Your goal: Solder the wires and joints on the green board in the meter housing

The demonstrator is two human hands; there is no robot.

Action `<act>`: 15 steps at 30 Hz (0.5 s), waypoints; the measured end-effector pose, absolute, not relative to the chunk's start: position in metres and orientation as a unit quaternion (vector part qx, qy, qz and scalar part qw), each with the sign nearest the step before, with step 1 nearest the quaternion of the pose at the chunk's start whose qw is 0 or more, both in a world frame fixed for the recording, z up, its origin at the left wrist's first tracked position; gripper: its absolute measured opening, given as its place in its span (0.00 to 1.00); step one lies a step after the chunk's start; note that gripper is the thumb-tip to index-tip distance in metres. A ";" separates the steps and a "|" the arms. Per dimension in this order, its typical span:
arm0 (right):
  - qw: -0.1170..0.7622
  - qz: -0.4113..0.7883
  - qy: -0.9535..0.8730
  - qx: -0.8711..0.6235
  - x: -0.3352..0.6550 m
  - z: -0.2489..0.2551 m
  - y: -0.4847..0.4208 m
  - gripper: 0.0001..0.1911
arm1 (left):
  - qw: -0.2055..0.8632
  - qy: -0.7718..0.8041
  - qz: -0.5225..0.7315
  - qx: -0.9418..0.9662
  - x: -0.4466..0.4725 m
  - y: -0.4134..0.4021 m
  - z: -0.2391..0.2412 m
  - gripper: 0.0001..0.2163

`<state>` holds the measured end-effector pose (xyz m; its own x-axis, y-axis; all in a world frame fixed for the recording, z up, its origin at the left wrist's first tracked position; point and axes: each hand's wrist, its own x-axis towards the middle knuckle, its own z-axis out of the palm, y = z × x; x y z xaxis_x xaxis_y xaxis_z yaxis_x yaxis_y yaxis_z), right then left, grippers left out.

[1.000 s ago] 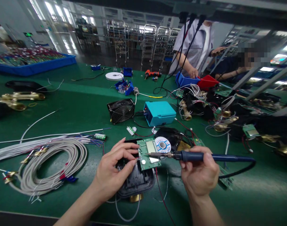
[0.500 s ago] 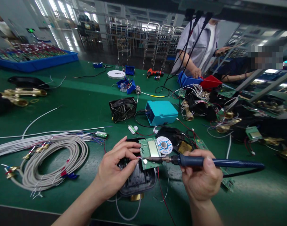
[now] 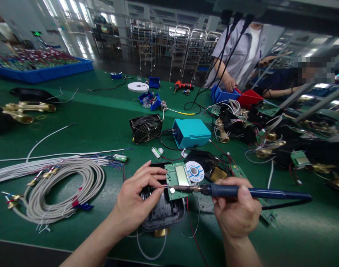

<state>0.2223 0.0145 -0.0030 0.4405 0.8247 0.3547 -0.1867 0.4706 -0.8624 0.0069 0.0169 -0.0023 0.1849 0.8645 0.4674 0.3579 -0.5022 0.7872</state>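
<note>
Green laminate forms the small circuit board [image 3: 178, 180], which carries a grey display window and lies on a black plastic housing [image 3: 161, 212] between the two hands. The left hand [image 3: 134, 202] rests on the housing just left of the board; its thumb and forefinger are pinched together at the board's left edge, on what appears to be a thin wire end, though that end is too small to make out. The remaining fingers are extended over the top of the housing.

The right hand [image 3: 236, 213] is closed around the blue handle of a soldering iron [image 3: 230, 191], held level, with the thumb on top of the grip. The metal tip points left and meets the board near its left edge, next to the left fingertips. The iron's black cord runs off to the right of the right hand.

Just beyond the iron's shaft lies a solder spool [image 3: 194, 171] with a white label. Farther from the hands stand a teal soldering station [image 3: 191, 132] and, to its left, a black fan [image 3: 146, 128]. Left of the left hand lies a coil of grey cable [image 3: 61, 193] on the green table mat [image 3: 97, 122]. Across the table, another person [image 3: 239, 52] in a grey coat works over a blue bin [image 3: 222, 95].
</note>
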 end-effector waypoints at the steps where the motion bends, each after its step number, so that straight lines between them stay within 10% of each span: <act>1: 0.754 0.335 -0.409 -0.390 0.222 -0.003 0.015 0.12 | 0.264 0.423 0.478 0.723 0.007 0.017 -0.002 0.06; 15: 0.757 0.328 -0.399 -0.400 0.222 0.001 0.013 0.12 | 0.272 0.425 0.474 0.722 0.007 0.017 -0.002 0.06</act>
